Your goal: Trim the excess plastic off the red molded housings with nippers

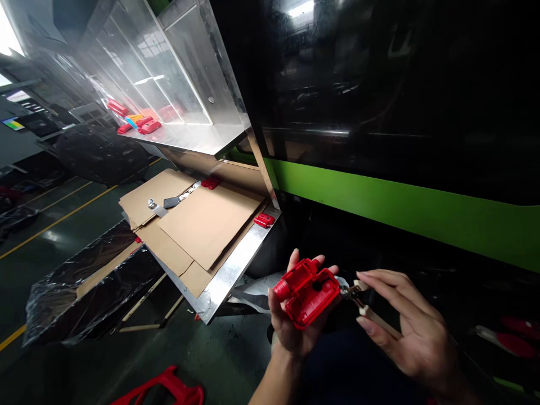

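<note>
Across the palm and fingers of my left hand (291, 329) rests a red plastic housing (314, 298), its hollow inside facing up. It has a narrower cavity and a wider one side by side, with a ribbed round end at the left. My right hand (415, 326) grips a pair of nippers (356, 292) by pale handles, which stand spread apart between thumb and fingers. The metal jaws point left, at the right edge of the housing. Whether they touch the plastic I cannot tell.
Left of my hands, a metal table (230, 270) carries cardboard sheets (215, 222) and a small red part (264, 220). More red parts (149, 125) lie on the metal shelf (198, 138) above. A black machine with a green band (379, 191) stands ahead. A red frame (169, 382) shows low down.
</note>
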`<action>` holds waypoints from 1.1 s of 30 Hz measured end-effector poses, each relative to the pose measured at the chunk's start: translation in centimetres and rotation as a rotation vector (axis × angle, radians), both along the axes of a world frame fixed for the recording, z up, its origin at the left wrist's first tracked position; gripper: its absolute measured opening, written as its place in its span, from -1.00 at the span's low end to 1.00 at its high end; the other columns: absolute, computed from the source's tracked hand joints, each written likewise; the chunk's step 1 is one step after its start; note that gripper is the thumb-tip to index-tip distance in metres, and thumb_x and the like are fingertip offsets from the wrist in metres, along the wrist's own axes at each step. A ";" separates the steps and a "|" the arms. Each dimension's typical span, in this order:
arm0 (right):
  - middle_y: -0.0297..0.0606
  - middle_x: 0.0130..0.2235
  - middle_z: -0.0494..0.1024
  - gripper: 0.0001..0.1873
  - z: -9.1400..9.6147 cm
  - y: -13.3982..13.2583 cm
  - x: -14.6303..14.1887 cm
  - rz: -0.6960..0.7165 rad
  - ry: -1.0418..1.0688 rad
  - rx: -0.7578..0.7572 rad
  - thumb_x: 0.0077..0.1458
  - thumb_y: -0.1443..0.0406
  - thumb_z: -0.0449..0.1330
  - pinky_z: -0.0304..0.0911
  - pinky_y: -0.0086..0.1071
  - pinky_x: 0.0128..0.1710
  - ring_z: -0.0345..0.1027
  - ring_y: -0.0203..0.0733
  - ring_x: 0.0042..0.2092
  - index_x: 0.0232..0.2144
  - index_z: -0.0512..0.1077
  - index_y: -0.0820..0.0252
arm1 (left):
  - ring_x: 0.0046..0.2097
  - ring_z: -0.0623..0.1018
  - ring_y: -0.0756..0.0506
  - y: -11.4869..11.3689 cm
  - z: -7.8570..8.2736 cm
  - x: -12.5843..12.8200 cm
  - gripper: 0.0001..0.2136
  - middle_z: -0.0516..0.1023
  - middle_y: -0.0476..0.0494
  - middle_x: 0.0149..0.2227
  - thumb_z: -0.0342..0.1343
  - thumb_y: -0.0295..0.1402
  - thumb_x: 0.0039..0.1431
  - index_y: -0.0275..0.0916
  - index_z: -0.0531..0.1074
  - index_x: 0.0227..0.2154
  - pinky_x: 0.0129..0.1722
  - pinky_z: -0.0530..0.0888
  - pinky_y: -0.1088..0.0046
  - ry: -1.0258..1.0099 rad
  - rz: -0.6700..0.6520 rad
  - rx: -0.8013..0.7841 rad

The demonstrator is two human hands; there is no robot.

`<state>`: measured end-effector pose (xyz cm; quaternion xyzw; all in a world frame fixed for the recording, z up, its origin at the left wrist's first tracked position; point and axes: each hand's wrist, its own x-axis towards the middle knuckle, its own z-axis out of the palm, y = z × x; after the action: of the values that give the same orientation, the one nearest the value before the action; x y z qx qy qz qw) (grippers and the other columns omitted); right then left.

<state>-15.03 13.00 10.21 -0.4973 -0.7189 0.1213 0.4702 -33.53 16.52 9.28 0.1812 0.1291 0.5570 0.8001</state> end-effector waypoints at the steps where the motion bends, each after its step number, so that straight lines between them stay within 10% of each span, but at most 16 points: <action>1: -0.05 0.05 0.40 -0.48 0.2 0.2 -0.1 0.005 -0.034 0.025 0.17 0.24 0.24 0.37 -0.18 0.02 0.30 -0.02 0.09 0.16 0.33 0.24 | 0.26 0.33 -0.38 0.1 0.0 -0.1 -0.27 0.31 -0.28 0.27 -0.14 0.26 0.19 0.02 0.07 0.32 0.11 0.38 0.03 -0.018 -0.012 -0.031; 18: -0.04 -0.07 0.56 -0.57 6.5 3.8 -0.5 0.316 -0.614 0.388 0.14 0.21 0.29 0.31 -0.01 -0.02 0.37 0.05 -0.02 -0.03 0.46 0.43 | 0.13 0.48 -0.25 -0.5 1.6 1.0 -0.24 0.53 -0.31 0.06 -0.23 0.23 0.25 -0.21 0.15 0.31 0.27 0.20 0.08 -0.169 -0.088 -0.101; 33: -0.13 -0.08 0.58 -0.61 6.0 3.7 -1.8 0.320 -0.593 0.419 0.15 0.22 0.30 0.30 -0.02 -0.01 0.39 0.02 -0.03 -0.06 0.49 0.42 | 0.07 0.52 -0.21 -0.8 1.6 0.6 -0.31 0.58 -0.25 0.00 -0.22 0.17 0.30 -0.20 0.19 0.30 0.22 0.27 0.20 -0.195 -0.082 -0.140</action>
<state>-16.88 16.67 16.18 -0.2857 -0.9012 -0.1052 0.3084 -32.94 15.69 10.92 0.0751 0.0817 0.5286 0.8416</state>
